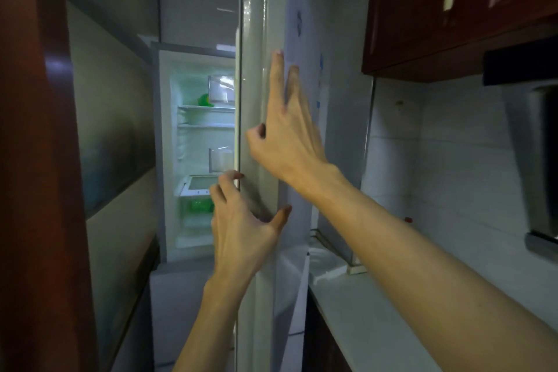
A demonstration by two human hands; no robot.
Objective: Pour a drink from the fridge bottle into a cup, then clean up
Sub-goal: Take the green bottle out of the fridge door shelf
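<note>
Both hands, left and right, spread wide against fridge door, shelf contents mostly hidden.

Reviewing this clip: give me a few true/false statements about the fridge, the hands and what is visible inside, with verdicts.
1. The fridge door is open. True.
2. The right hand lies flat on the door with its fingers spread. True.
3. The left hand holds a bottle. False: it holds nothing and is at the door's edge.
4. Something green sits on an upper shelf. True.
5. A cup stands on the counter. False: none shows there.
</note>
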